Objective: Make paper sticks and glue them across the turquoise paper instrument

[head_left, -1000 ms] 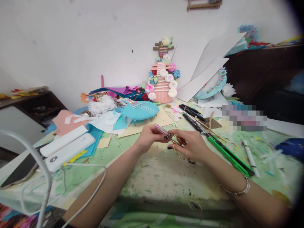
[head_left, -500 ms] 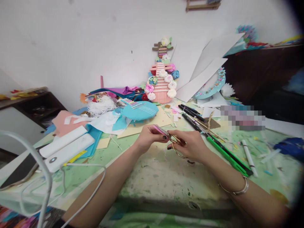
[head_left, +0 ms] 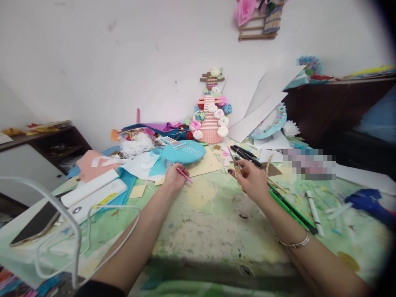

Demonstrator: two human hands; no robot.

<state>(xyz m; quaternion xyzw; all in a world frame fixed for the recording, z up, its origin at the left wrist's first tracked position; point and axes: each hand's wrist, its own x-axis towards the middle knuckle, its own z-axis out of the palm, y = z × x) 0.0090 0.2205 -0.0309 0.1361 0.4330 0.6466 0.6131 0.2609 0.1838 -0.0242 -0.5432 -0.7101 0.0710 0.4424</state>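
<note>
Lower left of the frame: white power banks (head_left: 93,194) and a looped cable (head_left: 102,214) lie on a paint-stained green table (head_left: 210,222). Left of centre, the left hand (head_left: 173,177) is closed around a thin pink paper strip (head_left: 185,175), resting beside a turquoise paper guitar body (head_left: 183,152). Right of centre, the right hand (head_left: 252,181) grips small gold-handled scissors (head_left: 235,165), blades tipped upward and well apart from the strip, so no cut appears under way. Black and green markers (head_left: 287,206) lie just to the right.

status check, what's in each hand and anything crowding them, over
Left hand pinching pink strip. Right hand gripping scissors, blades pointing away. Hands apart. Black markers just beyond the right hand, green pen beside the wrist.
</note>
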